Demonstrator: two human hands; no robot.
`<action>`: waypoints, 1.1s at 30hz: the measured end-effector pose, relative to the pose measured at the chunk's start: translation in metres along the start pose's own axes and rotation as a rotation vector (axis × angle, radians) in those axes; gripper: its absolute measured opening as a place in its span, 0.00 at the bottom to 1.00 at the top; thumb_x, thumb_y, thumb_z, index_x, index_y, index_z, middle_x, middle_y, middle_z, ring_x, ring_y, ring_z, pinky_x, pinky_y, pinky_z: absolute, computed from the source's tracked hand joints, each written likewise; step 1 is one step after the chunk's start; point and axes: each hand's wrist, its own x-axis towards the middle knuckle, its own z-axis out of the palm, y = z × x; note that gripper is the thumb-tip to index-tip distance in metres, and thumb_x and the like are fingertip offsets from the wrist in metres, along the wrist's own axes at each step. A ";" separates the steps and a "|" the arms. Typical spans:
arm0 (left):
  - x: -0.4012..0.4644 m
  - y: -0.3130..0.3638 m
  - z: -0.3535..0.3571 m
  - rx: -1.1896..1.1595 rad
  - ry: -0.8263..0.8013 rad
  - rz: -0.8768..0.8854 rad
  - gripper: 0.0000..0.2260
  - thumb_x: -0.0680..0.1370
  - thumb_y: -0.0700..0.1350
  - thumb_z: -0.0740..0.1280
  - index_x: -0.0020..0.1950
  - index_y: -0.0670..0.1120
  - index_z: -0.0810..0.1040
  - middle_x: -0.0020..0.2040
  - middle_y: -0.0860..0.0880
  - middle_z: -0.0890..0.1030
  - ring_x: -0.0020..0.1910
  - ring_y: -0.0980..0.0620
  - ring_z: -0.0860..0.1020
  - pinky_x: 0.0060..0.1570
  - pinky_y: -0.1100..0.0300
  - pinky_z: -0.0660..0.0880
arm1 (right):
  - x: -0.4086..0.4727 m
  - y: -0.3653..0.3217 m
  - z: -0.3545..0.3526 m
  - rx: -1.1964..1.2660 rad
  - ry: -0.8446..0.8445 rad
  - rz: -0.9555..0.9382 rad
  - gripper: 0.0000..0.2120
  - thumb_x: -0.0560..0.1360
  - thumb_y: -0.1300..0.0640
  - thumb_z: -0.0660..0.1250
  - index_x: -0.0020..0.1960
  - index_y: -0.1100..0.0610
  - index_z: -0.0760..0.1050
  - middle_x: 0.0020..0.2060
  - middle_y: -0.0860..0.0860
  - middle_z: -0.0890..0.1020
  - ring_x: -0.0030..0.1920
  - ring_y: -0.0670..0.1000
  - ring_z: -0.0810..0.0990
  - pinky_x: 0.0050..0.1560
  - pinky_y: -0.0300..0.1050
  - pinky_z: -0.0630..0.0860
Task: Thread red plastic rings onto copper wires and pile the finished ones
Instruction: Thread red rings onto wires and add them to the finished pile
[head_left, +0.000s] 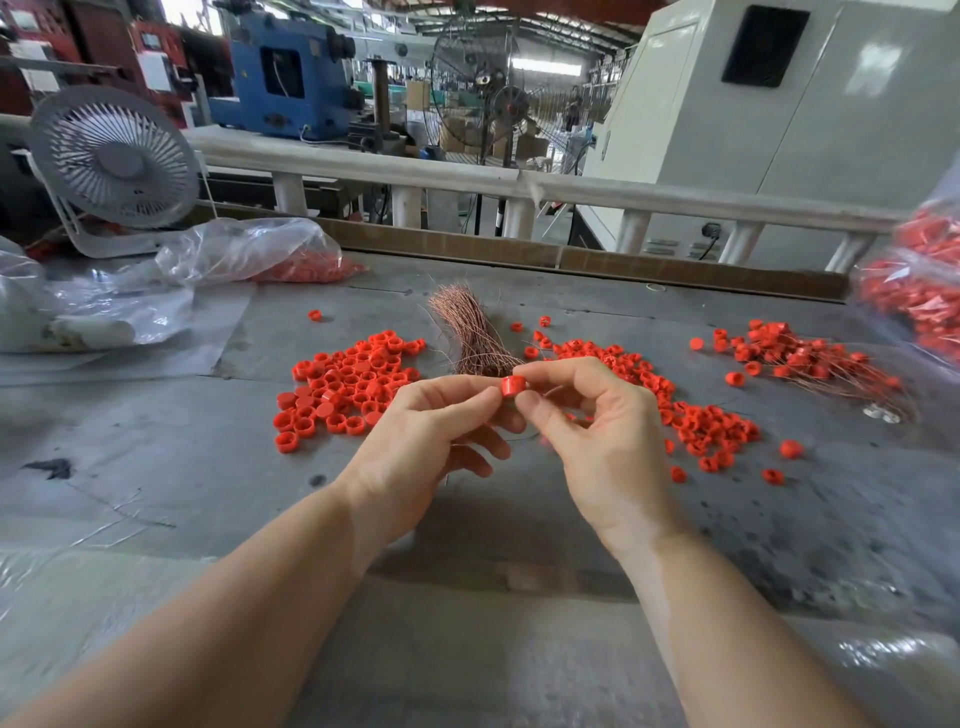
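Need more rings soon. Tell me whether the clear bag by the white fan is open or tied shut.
Cannot tell. The clear bag lies slumped on the table with red rings showing through; its mouth is not visible.

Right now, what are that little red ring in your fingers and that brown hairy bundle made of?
The red ring looks like moulded plastic: even bright colour, smooth with a soft sheen. The bundle of wires looks like bare copper: thin pinkish-brown strands with a metallic glint, though a coating can't be ruled out.

No legible text, labels, brands, numbers or signs; the notices on the machinery at upper left are blurred.
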 end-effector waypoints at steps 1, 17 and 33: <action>0.000 0.000 0.000 0.002 0.003 0.007 0.13 0.77 0.37 0.61 0.39 0.46 0.84 0.35 0.48 0.82 0.29 0.55 0.77 0.26 0.66 0.71 | 0.000 0.000 0.000 -0.006 0.002 -0.001 0.12 0.71 0.64 0.71 0.44 0.46 0.79 0.39 0.49 0.82 0.37 0.43 0.78 0.39 0.36 0.72; 0.002 -0.007 0.000 0.059 0.041 0.166 0.05 0.67 0.43 0.68 0.38 0.47 0.84 0.31 0.49 0.81 0.30 0.56 0.78 0.28 0.65 0.74 | -0.003 -0.002 0.001 -0.056 -0.004 -0.044 0.08 0.69 0.62 0.73 0.45 0.53 0.80 0.38 0.46 0.82 0.36 0.38 0.77 0.40 0.27 0.69; 0.002 -0.004 0.001 -0.024 0.022 0.005 0.07 0.76 0.35 0.62 0.49 0.41 0.79 0.36 0.46 0.83 0.30 0.53 0.79 0.28 0.64 0.75 | -0.004 0.005 0.002 -0.239 0.139 -0.113 0.03 0.68 0.55 0.72 0.39 0.51 0.78 0.33 0.45 0.81 0.35 0.45 0.78 0.36 0.33 0.71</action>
